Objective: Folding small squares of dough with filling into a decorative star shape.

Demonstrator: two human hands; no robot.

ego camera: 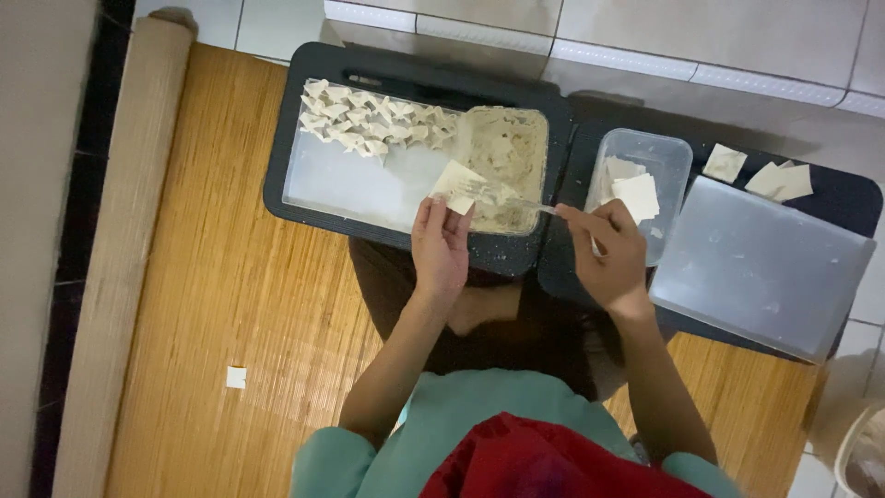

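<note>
Bamboo matting [230,277] covers the floor under a black tray [304,198], seen from overhead. On the tray sits a clear rectangular container [350,180]; folded dumplings [369,120] lie in rows along its 12 o'clock edge. Just beside it at 3 o'clock stands a tub of pale filling [505,152].

Left hand [441,247]: palm up, fingers loosely curled, holding a square dumpling wrapper [454,184] on the fingertips. The wrapper hovers over the seam between the clear container and the filling tub, at 12 o'clock from the hand.

Right hand [613,254]: fingers closed in a pinch around the handle of a fork [502,195]. The fork runs toward 9 o'clock, its tines reaching the wrapper at the filling tub's near edge. Whether the tines carry filling cannot be told; that part is blurred.

At 12 o'clock from the right hand, a smaller clear tub [678,157] holds a stack of flat wrappers [637,195]. At 3 o'clock from that hand lies a frosted plastic lid [765,267], resting on a second black tray [853,203]. Loose wrapper pieces [779,180] lie on this tray at the lid's 12 o'clock edge.

A rolled mat end [124,231] lies along the matting at 9 o'clock. One small white scrap [236,376] sits alone on the matting, well apart from the trays.
</note>
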